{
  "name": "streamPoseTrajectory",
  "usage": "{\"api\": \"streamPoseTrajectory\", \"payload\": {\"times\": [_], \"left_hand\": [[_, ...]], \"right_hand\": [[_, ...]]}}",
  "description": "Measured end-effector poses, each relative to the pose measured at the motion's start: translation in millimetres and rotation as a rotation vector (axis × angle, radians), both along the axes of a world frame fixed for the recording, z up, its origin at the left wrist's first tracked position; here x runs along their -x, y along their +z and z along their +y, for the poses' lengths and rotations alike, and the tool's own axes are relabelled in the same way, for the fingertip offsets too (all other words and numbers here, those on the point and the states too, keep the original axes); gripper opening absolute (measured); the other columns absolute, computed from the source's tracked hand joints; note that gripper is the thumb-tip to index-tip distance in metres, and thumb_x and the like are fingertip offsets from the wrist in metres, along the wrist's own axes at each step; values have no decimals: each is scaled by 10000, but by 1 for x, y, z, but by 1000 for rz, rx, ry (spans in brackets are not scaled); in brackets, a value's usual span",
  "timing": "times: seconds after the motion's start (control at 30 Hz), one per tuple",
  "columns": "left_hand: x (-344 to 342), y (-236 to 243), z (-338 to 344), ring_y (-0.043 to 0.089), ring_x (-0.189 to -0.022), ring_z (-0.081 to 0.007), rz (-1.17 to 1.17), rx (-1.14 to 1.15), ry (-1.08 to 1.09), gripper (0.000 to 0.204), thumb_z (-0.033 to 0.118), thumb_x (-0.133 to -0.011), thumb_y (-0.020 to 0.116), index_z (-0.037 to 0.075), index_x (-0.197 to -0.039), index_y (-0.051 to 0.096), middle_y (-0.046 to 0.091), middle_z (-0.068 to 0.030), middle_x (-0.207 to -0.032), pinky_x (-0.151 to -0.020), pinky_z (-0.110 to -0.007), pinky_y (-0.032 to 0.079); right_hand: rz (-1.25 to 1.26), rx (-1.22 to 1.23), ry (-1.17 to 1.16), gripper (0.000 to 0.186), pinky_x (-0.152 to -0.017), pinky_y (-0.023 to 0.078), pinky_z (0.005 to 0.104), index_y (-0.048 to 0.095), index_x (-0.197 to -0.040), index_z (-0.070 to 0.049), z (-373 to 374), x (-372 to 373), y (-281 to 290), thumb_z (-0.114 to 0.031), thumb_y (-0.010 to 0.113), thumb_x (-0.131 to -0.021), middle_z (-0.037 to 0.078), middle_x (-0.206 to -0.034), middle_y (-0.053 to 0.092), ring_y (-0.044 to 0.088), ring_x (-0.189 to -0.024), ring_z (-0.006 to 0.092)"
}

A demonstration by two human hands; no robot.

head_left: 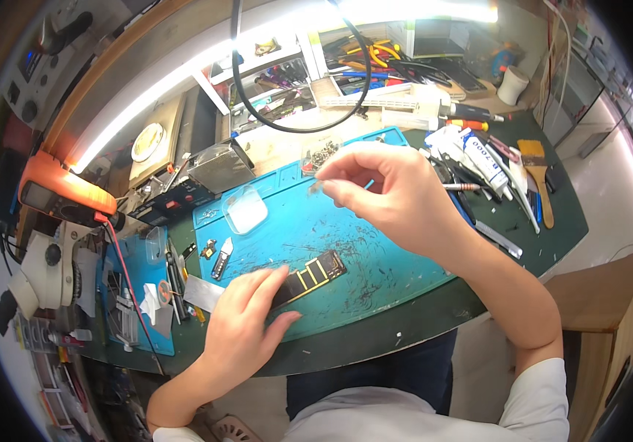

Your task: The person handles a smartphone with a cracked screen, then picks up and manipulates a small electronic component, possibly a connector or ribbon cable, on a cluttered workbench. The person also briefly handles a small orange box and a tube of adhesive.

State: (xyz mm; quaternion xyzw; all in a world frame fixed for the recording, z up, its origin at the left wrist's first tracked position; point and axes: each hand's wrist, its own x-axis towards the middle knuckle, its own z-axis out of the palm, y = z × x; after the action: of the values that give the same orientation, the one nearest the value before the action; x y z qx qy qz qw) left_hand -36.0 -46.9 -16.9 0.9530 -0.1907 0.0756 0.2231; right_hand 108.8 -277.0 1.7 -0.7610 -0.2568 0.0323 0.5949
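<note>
Under the fingers of my left hand (250,317) is a long black circuit board with gold-edged sections (313,272), lying on the blue work mat (397,265); my thumb is beside its lower edge. My right hand (382,195) is raised over the mat, fingertips pinched on something too small to make out, close to a small dish of metal bits (322,156). A clear plastic tray (245,211) sits on the mat, with a small white-and-black tool (222,259) and a small dark part (208,248) to the left of the board.
An orange meter (62,188) and a white microscope (44,272) are at left. At right lie tubes (482,158), pens and a wooden brush (533,180). Pliers and tools (382,55) fill a back shelf, and a black cable loop (301,125) hangs above the bench.
</note>
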Motion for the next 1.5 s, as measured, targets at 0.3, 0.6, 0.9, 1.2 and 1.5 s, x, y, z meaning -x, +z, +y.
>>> {"api": "streamPoseTrajectory", "payload": {"times": [0.3,0.6,0.9,1.2,1.5], "left_hand": [[-23,-8,-22,601,-1048,-342,77,-56,6,589,56,-742,818,-7,-1279,583,620,-162,-1184,-897,-431,504],[-23,-21,-21,636,-978,-286,-101,-91,-100,546,30,-661,800,2,-1180,635,651,-103,-1136,-829,-404,521],[-21,-26,-23,641,-953,-239,-202,-103,-172,364,49,-762,732,-24,-1109,654,655,-99,-1103,-820,-370,523],[-15,-21,-21,642,-946,-282,-181,-11,-175,459,23,-696,800,-7,-1124,637,655,-106,-1092,-810,-390,530],[-14,-23,-20,632,-869,-271,-231,51,-190,372,35,-700,808,20,-1039,654,661,-86,-1003,-754,-379,524]], "right_hand": [[-158,340,109,106,-737,552,412,695,-975,-30,-24,0,-27,-90,698,-887,157,-907,708,696,-837,347],[-436,571,-46,105,-669,557,356,713,-977,-27,-20,3,-31,-88,731,-892,109,-853,709,707,-742,268],[-367,284,-562,177,-481,300,223,752,-891,-3,-77,23,31,-174,756,-934,-19,-573,566,437,-530,28],[-394,734,-303,243,-701,547,375,704,-1098,-73,-82,75,-28,-71,737,-857,81,-937,669,678,-856,275],[-494,726,-471,158,-659,535,352,734,-1010,-73,-91,108,-49,-84,756,-853,67,-848,694,670,-750,246]]}}
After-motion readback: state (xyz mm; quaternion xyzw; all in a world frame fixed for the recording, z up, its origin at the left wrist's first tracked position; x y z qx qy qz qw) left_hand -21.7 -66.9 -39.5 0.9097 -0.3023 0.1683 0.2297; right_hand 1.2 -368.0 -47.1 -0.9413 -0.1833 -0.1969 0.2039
